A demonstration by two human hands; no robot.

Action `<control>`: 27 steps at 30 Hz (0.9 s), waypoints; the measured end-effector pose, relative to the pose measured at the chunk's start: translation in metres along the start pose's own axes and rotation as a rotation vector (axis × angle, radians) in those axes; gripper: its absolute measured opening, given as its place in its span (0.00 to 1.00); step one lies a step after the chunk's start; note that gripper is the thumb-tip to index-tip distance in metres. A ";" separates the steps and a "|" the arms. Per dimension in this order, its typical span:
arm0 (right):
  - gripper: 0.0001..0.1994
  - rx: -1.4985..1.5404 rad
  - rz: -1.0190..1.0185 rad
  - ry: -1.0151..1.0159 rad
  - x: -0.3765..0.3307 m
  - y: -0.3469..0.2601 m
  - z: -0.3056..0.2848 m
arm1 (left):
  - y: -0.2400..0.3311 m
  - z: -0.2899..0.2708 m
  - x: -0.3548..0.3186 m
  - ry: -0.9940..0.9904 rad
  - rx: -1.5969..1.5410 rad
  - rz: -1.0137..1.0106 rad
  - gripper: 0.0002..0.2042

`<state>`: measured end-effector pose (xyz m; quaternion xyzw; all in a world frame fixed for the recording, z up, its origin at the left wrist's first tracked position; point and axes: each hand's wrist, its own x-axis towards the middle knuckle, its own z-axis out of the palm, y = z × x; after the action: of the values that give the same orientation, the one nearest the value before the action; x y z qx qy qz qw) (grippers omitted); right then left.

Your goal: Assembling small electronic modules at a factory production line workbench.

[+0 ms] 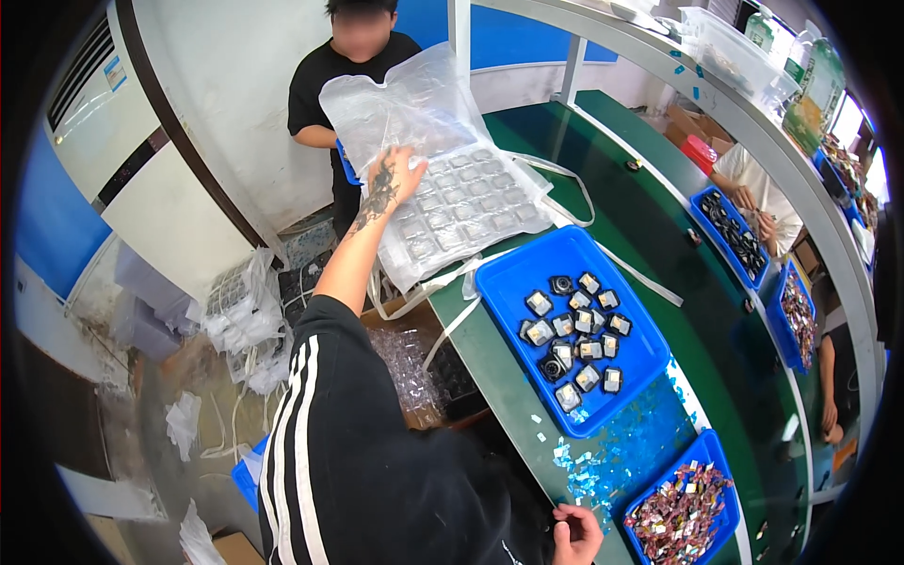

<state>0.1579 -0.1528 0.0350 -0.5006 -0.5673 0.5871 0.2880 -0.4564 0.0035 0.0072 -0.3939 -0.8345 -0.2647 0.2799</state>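
My left hand point(398, 177) reaches far forward and rests on a clear plastic bag point(400, 99), its fingers stretched out. The bag's loose end stands up beyond the hand. Inside lies a pale compartment tray point(461, 207) with rows of square pockets, set at the bench's edge. To its right, a blue tray point(508, 282) holds several small black square parts point(589, 349) with pale tops. My right hand point(576, 537) hangs low near the bench edge, fingers curled, with nothing visible in them. Beside it a blue tray point(629, 518) is filled with small reddish-brown pieces point(680, 513).
Blue film scraps point(589, 476) litter the green bench point(527, 122). Loose white straps point(640, 273) trail around the bag. A person in black point(311, 94) stands beyond it. Across the bench another person's hands point(753, 212) work above a blue tray point(730, 235). A metal shelf frame point(753, 108) arches overhead.
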 end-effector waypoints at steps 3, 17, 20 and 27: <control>0.11 -0.004 0.021 0.007 0.002 0.005 -0.003 | 0.003 0.013 -0.017 -0.315 -0.030 -0.098 0.20; 0.11 -0.003 0.029 0.024 0.003 0.011 -0.004 | -0.035 0.020 0.011 -0.495 0.215 -0.385 0.28; 0.11 -0.023 0.023 0.055 0.002 0.005 0.000 | -0.044 0.016 0.017 -0.421 0.217 -0.414 0.30; 0.11 -0.016 0.002 0.009 0.006 0.007 0.004 | -0.051 0.010 0.013 -0.434 0.262 -0.440 0.26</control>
<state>0.1534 -0.1502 0.0264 -0.5061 -0.5701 0.5807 0.2857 -0.5070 -0.0109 -0.0025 -0.2121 -0.9667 -0.1190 0.0800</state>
